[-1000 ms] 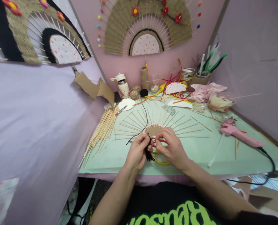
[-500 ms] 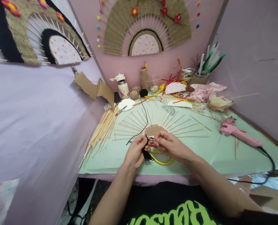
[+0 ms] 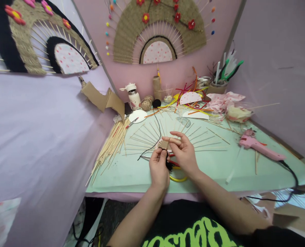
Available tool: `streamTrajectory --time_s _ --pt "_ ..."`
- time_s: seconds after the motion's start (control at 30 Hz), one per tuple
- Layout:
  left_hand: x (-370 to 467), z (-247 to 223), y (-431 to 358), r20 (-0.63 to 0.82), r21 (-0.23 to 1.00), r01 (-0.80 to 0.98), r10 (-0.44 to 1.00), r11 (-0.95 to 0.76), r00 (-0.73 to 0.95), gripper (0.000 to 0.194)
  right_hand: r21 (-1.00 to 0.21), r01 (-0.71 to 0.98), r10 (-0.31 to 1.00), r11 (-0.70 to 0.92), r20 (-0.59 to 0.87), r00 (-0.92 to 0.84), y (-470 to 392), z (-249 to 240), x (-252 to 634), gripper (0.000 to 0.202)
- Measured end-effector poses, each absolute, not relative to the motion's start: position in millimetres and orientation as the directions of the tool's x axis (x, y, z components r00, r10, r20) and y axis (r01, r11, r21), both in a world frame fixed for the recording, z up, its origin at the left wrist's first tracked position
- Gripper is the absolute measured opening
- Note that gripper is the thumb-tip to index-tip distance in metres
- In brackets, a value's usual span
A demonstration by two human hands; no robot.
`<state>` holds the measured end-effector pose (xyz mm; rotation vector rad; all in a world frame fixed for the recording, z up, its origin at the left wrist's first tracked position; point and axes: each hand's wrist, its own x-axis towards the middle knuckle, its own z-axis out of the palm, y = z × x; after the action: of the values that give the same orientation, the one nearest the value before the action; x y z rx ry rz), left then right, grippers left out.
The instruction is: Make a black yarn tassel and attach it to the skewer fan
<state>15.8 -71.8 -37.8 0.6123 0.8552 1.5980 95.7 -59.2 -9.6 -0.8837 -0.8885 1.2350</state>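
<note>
My left hand (image 3: 159, 169) is closed, its thumb and fingers pinching a black yarn tassel (image 3: 169, 166) whose cut ends hang down on the right. Just right of it, my right hand (image 3: 183, 151) has its fingers partly stretched, with a thin yarn strand (image 3: 168, 143) running up to them from the tassel. Behind both hands lies a fan frame of thin sticks (image 3: 142, 135) around a brown half-round cardboard base (image 3: 163, 144), partly hidden. Scissors with a yellow handle (image 3: 178, 179) lie beneath the hands, mostly covered.
Loose sticks (image 3: 111, 144) are piled at the left. A pink glue gun (image 3: 261, 146) with a black cord rests at the right. Along the back stand a bottle (image 3: 134, 97), twine balls (image 3: 145, 104), a black yarn ball (image 3: 156, 103) and a twine spool (image 3: 156, 87). Finished fans (image 3: 121, 37) hang behind.
Both hands have shifted, the left slightly right with the tassel. My right hand has risen and its fingers have unfolded from a tight pinch. The view has tilted slightly.
</note>
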Motion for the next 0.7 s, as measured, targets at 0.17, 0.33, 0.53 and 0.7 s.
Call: streamTrajectory --time_s 0.17,0.33,0.53,0.7 --pt "22 -47 -79 -0.027 0.843 -0.525 0.965 -0.119 -0.26 0.026 -0.949 -0.25 0.969 0.19 0.141 0.204 -63 -8 91 0.058" --pt "17 -46 -76 0.007 0.867 -0.483 0.97 -0.126 -0.242 0.022 -0.957 -0.28 0.978 0.082 0.024 0.205 -59 -6 94 0.071" --pt "4 -41 -68 0.018 0.888 -0.444 0.975 -0.118 -0.224 0.024 -0.957 -0.287 0.997 -0.032 -0.05 0.054 -56 -9 104 0.073" --pt "-2 -32 -72 0.071 0.942 -0.305 0.972 -0.138 -0.223 0.026 -0.988 -0.156 0.998 0.011 0.002 0.06 -56 -11 107 0.061"
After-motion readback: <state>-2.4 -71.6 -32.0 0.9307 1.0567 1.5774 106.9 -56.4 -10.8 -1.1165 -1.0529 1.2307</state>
